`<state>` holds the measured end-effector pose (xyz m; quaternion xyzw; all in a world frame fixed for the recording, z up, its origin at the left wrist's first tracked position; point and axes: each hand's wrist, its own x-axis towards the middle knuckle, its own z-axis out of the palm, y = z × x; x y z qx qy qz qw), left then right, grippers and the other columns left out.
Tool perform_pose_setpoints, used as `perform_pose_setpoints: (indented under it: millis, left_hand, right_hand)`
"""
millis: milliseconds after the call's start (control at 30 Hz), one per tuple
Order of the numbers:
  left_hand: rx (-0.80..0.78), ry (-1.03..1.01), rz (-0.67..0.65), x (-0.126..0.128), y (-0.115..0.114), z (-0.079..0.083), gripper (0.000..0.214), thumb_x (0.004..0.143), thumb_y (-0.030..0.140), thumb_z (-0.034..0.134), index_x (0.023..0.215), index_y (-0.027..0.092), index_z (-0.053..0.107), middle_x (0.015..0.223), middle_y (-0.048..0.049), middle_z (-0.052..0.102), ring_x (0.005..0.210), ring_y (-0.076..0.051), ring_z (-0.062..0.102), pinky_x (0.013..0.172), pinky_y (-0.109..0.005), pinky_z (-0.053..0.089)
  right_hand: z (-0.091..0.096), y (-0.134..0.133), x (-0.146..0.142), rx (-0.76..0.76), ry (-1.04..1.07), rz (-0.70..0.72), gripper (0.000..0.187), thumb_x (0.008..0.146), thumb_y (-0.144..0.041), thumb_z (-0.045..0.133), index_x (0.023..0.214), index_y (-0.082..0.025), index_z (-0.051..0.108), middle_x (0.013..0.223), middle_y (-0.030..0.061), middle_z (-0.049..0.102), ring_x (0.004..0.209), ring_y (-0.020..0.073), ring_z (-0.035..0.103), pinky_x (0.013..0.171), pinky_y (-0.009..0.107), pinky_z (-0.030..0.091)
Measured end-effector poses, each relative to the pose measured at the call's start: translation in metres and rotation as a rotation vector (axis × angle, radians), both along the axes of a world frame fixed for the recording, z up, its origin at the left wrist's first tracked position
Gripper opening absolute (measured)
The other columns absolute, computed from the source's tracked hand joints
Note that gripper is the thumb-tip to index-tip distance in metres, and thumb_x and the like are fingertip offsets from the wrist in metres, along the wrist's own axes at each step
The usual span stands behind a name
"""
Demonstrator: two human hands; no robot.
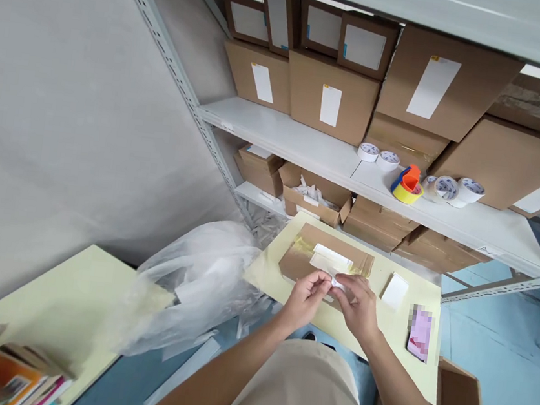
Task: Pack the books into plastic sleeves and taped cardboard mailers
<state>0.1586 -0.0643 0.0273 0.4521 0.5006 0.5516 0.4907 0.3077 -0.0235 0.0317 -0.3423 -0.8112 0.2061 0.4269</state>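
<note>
My left hand (306,298) and my right hand (355,303) meet over the table, fingertips pinched together. Between them is a small white piece (334,281), perhaps paper; its kind is too small to make out. Beneath the hands lies a flat cardboard box (292,267) with yellowish tape on it. On that box rests a white slip or flat carton (330,257), partly covered by the fingers. To the right of my right hand, a white flat box (395,291) lies on the pale yellow table (361,343).
A phone (419,334) lies at the table's right side. Ahead, a metal shelf (306,143) carries cardboard boxes, tape rolls (446,188) and an orange tape dispenser (410,179). A plastic bag (207,280) bulges at left; an open carton (464,400) stands lower right.
</note>
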Motion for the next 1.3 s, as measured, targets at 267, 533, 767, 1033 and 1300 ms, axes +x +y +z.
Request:
perform_pose_setpoints:
  millis: [267, 533, 767, 1033, 1300]
  left_hand:
    - [0.099, 0.185, -0.009, 0.012, 0.000, 0.003, 0.034, 0.091, 0.050, 0.046, 0.076, 0.019, 0.052, 0.067, 0.0017, 0.052, 0.062, -0.011, 0.049, 0.061, -0.023, 0.043]
    - [0.197, 0.433, -0.080, 0.011, -0.010, 0.011, 0.026, 0.094, 0.037, 0.040, 0.075, 0.020, 0.049, 0.071, 0.0007, 0.052, 0.067, -0.012, 0.050, 0.065, -0.025, 0.041]
    - [-0.014, 0.215, -0.033, -0.009, -0.013, -0.005, 0.025, 0.090, 0.041, 0.045, 0.073, 0.023, 0.039, 0.061, 0.0051, 0.046, 0.055, -0.010, 0.044, 0.054, -0.023, 0.037]
    - [-0.304, -0.099, 0.112, -0.087, -0.008, 0.000, 0.030, 0.077, 0.048, 0.056, 0.074, 0.024, 0.039, 0.044, 0.0148, 0.024, 0.033, -0.004, 0.019, 0.037, -0.017, 0.021]
    - [-0.300, 0.063, 0.365, -0.194, -0.002, 0.004, 0.024, 0.074, 0.041, 0.056, 0.074, 0.023, 0.039, 0.046, 0.0117, 0.043, 0.035, -0.007, 0.044, 0.039, -0.018, 0.032]
  right_hand:
    - [0.003, -0.001, 0.011, -0.057, 0.046, 0.059, 0.016, 0.089, -0.037, 0.064, 0.098, -0.025, 0.071, 0.099, 0.0079, 0.076, 0.093, 0.0246, 0.071, 0.088, 0.044, 0.050]
    - [0.000, -0.007, 0.013, -0.515, 0.231, 0.119, 0.015, 0.083, -0.038, 0.067, 0.083, -0.024, 0.074, 0.092, 0.0070, 0.076, 0.089, 0.0223, 0.071, 0.082, 0.037, 0.055]
    - [-0.019, -0.007, 0.001, -0.837, 0.393, 0.090, 0.028, 0.079, -0.049, 0.067, 0.073, -0.021, 0.068, 0.073, 0.0036, 0.071, 0.070, 0.0185, 0.066, 0.070, 0.032, 0.052]
    - [-0.023, 0.002, -0.013, -0.837, 0.480, -0.071, 0.035, 0.077, -0.055, 0.066, 0.069, -0.022, 0.059, 0.063, -0.0005, 0.060, 0.061, 0.0157, 0.056, 0.061, 0.029, 0.047]
    - [-0.023, 0.024, -0.039, -0.691, 0.372, -0.304, 0.036, 0.081, -0.056, 0.061, 0.072, -0.021, 0.057, 0.054, -0.0034, 0.053, 0.051, 0.0127, 0.048, 0.053, 0.027, 0.041]
